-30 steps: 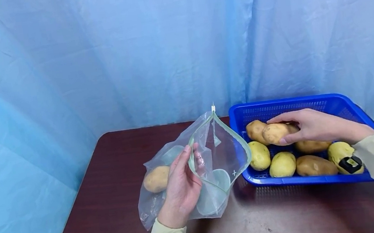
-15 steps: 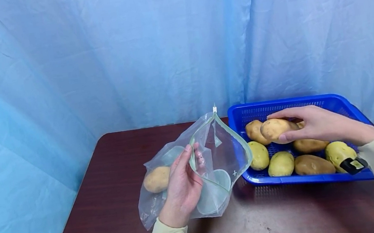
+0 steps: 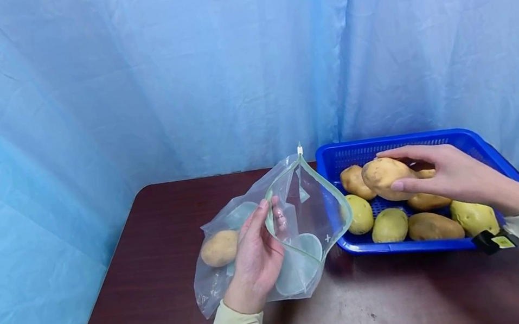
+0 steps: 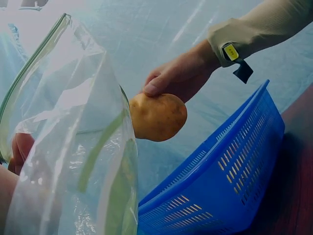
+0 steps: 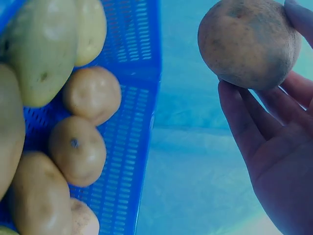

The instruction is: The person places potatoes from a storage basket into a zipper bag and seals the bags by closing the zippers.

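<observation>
Right hand: the right hand [image 3: 458, 177] grips a potato [image 3: 383, 173] between curled fingers and thumb, lifted above the basket's left part; the wrist view shows the fingers [image 5: 244, 122] wrapped under it.
Held potato: brown, dusty skin, clear of the other potatoes, close to the bag's mouth [image 4: 158, 116].
Left hand: the left hand [image 3: 256, 258] pinches the rim of a clear zip bag [image 3: 297, 222], thumb outside, fingertips inside, holding the mouth wide and facing the basket.
Bag: its lower part rests on the table, the green zip strip forms an open loop, and the white slider [image 3: 299, 150] stands at the top corner.
Inside the bag: one potato in the bag [image 3: 220, 247] lies at the far left end, seen through the plastic.
Basket: a blue basket [image 3: 434, 140] sits just right of the bag, its near left corner touching or almost touching the plastic; several potatoes in the basket [image 3: 432, 225] lie on its floor.
Table: dark reddish-brown table [image 3: 157, 285] under everything.
Backdrop: a blue curtain [image 3: 130, 80] hangs behind and to the left.
</observation>
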Demonstrator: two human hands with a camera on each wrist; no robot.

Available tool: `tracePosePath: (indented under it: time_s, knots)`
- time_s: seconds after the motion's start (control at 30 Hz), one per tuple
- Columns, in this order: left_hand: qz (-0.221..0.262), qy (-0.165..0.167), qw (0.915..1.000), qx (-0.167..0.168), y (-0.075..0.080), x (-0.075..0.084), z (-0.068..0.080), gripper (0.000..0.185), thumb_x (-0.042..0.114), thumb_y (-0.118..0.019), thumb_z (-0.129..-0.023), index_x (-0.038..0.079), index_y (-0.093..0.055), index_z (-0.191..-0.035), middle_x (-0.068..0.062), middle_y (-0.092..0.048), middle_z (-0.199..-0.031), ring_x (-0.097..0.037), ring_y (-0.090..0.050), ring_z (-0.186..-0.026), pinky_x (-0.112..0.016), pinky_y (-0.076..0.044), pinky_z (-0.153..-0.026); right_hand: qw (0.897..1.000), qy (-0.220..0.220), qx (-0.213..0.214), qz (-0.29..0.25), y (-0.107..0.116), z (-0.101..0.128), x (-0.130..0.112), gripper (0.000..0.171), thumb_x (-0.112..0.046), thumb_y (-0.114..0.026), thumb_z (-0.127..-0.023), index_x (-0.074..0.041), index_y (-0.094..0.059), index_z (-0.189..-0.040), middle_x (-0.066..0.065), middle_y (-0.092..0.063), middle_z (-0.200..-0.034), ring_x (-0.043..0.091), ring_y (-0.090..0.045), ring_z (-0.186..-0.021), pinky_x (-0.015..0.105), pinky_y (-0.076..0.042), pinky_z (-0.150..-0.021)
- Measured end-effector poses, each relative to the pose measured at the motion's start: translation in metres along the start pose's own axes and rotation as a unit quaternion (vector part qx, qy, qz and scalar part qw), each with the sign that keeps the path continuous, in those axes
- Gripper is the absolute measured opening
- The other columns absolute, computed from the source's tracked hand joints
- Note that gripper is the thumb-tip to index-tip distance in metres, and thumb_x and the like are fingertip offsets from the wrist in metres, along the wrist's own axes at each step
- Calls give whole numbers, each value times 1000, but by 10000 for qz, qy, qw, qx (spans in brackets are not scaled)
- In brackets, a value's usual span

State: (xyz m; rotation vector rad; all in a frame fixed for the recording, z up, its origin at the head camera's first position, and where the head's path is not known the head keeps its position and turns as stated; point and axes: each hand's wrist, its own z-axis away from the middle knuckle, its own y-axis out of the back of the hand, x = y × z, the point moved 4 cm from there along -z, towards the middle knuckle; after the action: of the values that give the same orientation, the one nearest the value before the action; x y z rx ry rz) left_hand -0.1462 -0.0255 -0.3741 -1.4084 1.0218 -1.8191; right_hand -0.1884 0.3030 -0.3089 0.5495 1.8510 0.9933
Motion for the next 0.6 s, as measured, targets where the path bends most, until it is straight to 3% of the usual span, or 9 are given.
tracePosePath:
  time_s: [0.33, 0.6]
  knots:
    - [-46, 9, 10000, -9, -1, 1, 0, 15, 19, -61, -106, 9, -71, -114, -1, -72, -97, -6, -69, -81, -16, -59, -80, 9963, 1, 536, -679, 0, 10, -18, 53, -9, -80, -91, -27, -66, -139, -17, -66, -129, -1, -62, -107, 7, -50, -83]
    - [-121, 5, 9998, -185, -2, 3, 1, 15, 17, -59, -107, 9, -70, -113, -2, -70, -93, -6, -69, -79, -17, -59, -78, 9902, 26, 872, -1093, -2, 19, -32, 53, -2, -77, -92, -22, -66, -139, -12, -69, -124, 6, -66, -97, 12, -54, -76]
